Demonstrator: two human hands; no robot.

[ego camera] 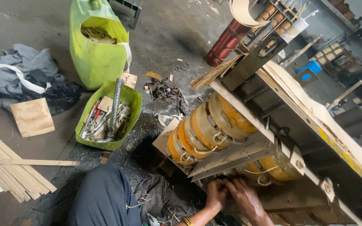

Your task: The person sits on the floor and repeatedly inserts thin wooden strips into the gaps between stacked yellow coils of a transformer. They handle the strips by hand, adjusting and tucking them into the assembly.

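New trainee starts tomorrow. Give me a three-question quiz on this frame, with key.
1. True or false: the green cut-open plastic tub on the floor holds metal hand tools.
2. Where are the left hand and right hand working?
A. In the tall green jerrycan
B. Low on the machine frame, under the orange wound coils
C. On the grey cloth heap
3. Fill in: the pale strips piled at the left edge look like thin ____.

Key: 1 true; 2 B; 3 wood. The orange wound coils sit above both hands; the fingers are hidden, so the grip cannot be told.
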